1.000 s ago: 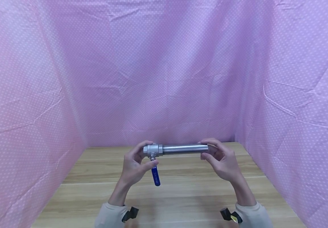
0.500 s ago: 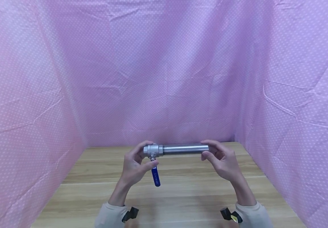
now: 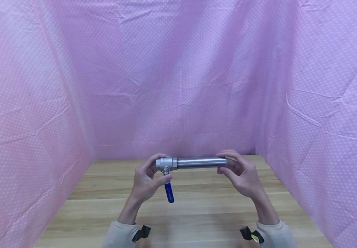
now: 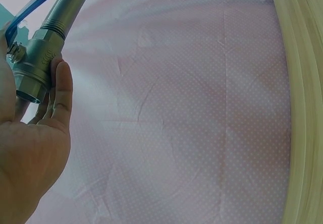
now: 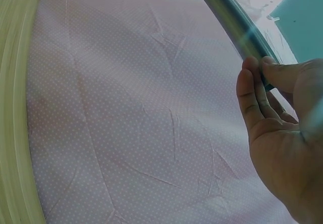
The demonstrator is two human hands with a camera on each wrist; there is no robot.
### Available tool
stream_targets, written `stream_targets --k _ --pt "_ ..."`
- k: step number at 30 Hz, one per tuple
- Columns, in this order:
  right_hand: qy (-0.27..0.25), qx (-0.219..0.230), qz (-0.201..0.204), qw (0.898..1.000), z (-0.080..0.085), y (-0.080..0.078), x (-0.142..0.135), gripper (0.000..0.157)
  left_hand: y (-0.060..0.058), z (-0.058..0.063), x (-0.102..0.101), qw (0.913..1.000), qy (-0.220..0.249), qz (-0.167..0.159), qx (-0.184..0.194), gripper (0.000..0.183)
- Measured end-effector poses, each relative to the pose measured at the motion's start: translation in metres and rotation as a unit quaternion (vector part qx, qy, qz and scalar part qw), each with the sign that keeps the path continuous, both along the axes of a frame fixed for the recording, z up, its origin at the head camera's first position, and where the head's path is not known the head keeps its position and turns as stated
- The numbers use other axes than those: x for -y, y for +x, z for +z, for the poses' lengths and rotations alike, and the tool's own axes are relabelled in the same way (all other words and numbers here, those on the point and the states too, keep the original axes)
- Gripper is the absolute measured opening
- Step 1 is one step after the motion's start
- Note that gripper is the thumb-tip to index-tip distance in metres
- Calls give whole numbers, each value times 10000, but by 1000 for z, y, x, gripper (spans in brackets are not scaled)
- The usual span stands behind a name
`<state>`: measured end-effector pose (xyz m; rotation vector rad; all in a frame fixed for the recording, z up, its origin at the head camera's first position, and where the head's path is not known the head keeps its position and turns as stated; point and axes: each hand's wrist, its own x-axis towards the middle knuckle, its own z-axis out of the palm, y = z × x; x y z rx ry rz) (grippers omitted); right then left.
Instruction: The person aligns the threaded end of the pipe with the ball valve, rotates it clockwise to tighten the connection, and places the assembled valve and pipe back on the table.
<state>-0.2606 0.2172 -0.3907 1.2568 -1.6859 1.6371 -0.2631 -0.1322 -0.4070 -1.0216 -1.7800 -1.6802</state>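
A silver ball valve (image 3: pixel 167 163) with a blue lever handle (image 3: pixel 169 193) is held up over the table by my left hand (image 3: pixel 145 181). Its fingers wrap behind the valve body and the thumb lies across the lever near the stem. A smooth metal pipe (image 3: pixel 201 162) runs rightward from the valve, level in the head view. Threads (image 4: pixel 54 26) show where the pipe meets the valve's hex end in the left wrist view. My right hand (image 3: pixel 241 175) pinches the pipe's free end between thumb and fingers; in the right wrist view the fingertips (image 5: pixel 250 65) sit against the pipe.
Below the hands lies a wooden table (image 3: pixel 190 213) with light grain. Pink dotted cloth (image 3: pixel 178 86) hangs behind and along both sides. Small black devices (image 3: pixel 142 233) are strapped at both wrists.
My right hand's fingers shift slightly off toward the pipe's end at half a second ago, then back further along it now. The left hand and valve stay nearly in place.
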Motion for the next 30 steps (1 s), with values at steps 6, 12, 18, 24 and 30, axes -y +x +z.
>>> stream_targets --k 6,12,18,24,30 --pt "45 44 -156 9999 0 1 1 52 0 0 0 10000 0 -13 -33 65" --pt "147 79 -443 9989 1 4 0 51 3 3 0 9999 -1 -16 101 66" --pt "258 -60 -772 9967 -1 2 -2 49 3 3 0 9999 -38 12 100 66" --pt "368 -183 -1022 9939 -2 1 -3 42 3 2 1 10000 -39 10 88 66" --pt "464 -83 -1153 9922 -1 3 -2 42 3 2 1 9999 -18 -13 100 67"
